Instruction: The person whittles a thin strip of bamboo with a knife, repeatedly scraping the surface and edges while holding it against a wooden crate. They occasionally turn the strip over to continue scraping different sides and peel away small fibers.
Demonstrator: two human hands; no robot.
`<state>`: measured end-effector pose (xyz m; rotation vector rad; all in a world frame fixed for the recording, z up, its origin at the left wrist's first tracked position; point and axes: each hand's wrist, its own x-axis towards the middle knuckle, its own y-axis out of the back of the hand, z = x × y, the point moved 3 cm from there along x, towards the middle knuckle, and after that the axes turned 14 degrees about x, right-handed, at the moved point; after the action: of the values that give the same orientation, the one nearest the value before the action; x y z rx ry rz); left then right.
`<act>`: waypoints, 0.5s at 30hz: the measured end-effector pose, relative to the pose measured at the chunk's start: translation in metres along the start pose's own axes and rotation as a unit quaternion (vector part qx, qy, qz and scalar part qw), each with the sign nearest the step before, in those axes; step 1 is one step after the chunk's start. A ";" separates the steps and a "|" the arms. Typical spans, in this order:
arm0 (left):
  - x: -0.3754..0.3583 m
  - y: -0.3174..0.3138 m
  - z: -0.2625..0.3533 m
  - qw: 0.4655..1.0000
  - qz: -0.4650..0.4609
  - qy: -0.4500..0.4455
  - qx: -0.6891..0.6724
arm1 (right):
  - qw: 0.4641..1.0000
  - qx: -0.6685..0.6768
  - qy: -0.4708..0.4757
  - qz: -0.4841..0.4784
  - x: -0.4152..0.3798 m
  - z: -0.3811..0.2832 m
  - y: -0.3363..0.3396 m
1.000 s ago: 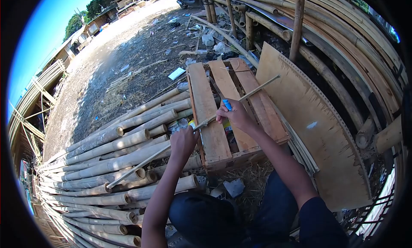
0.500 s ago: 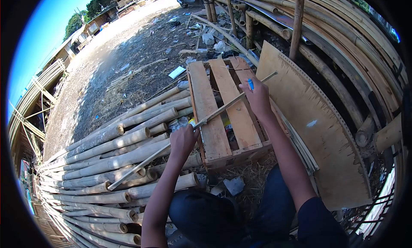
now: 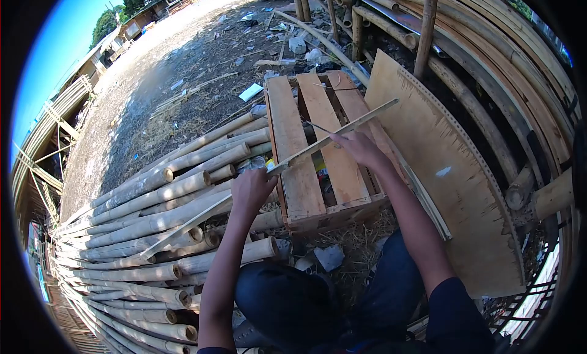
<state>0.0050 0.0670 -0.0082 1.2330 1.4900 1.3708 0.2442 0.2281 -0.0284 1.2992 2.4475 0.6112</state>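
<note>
Far left: a slanting rack of stacked bamboo (image 3: 52, 140), by the bright dirt yard (image 3: 140, 103). Next, a heap of cut bamboo poles (image 3: 150, 204), laid lengthwise, open ends facing the person. One slender pale strip (image 3: 306, 152), set diagonally, its lower end above the poles, its middle over the crate, its upper end in front of the plywood. One left hand (image 3: 249, 192), near the crate's left edge, fingers closed together and clamped on the strip. One white flat piece (image 3: 251, 92), on the ground beyond the poles. One slatted wooden crate (image 3: 302, 186), with gaps between its top boards (something yellow shows at its left edge). One thin dark blade (image 3: 316, 127), crossing the strip above the crate; contact between the two cannot be told. One right hand (image 3: 362, 149), fingers curled together on the blade's handle end, which they hide. Several narrow slats (image 3: 425, 201), leaning beside the crate. One plywood sheet (image 3: 458, 170), ragged along its right side. Far right: long boards and poles (image 3: 520, 60), stacked behind an upright post (image 3: 426, 33).
</note>
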 end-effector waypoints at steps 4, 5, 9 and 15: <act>-0.001 0.000 -0.002 1.000 0.002 -0.008 0.007 | 0.996 -0.038 0.083 -0.003 0.003 -0.001 -0.037; 0.000 -0.001 -0.004 1.000 0.002 -0.011 0.011 | 0.995 -0.084 0.053 -0.007 0.002 -0.002 -0.039; -0.003 -0.008 -0.012 0.999 0.023 -0.023 0.011 | 0.993 -0.113 0.011 0.033 0.003 0.009 -0.029; -0.004 -0.011 -0.017 0.998 0.047 -0.027 0.016 | 0.961 -0.186 -0.077 0.188 0.019 0.056 0.022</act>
<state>-0.0114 0.0590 -0.0171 1.3648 1.4377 1.3676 0.2746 0.2671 -0.0673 1.5851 1.8549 0.9686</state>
